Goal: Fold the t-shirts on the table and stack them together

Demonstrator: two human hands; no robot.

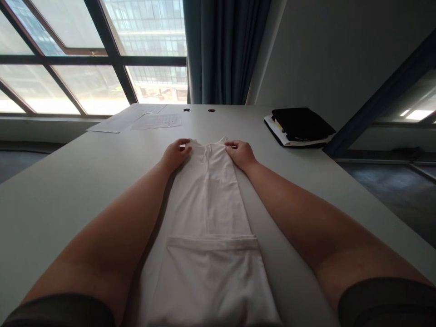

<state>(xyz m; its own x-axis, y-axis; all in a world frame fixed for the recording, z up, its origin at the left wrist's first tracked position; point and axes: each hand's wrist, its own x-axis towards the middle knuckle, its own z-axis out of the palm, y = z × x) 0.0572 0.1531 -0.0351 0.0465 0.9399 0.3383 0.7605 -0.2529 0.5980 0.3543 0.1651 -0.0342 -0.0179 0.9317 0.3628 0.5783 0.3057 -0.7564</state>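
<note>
Pinching white cloth point(221, 195) (laid out on a table point(88, 177)) with left hand point(175, 156) at eleven o'clock, right hand point(241, 154) at one.

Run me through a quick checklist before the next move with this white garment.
1. Left hand on the far left corner: ok, fingers pinching the cloth.
2. Right hand on the far right corner: ok, pinching there too.
3. White garment smooth: not ok, creases show along its middle.
4. Near end of the garment laid flat: cannot tell, it runs out of the bottom of the picture.
5. Loose items apart from the cloth: ok, the paper sheets lie at the far left of the table and the black folder at the far right, neither touching it.
</note>
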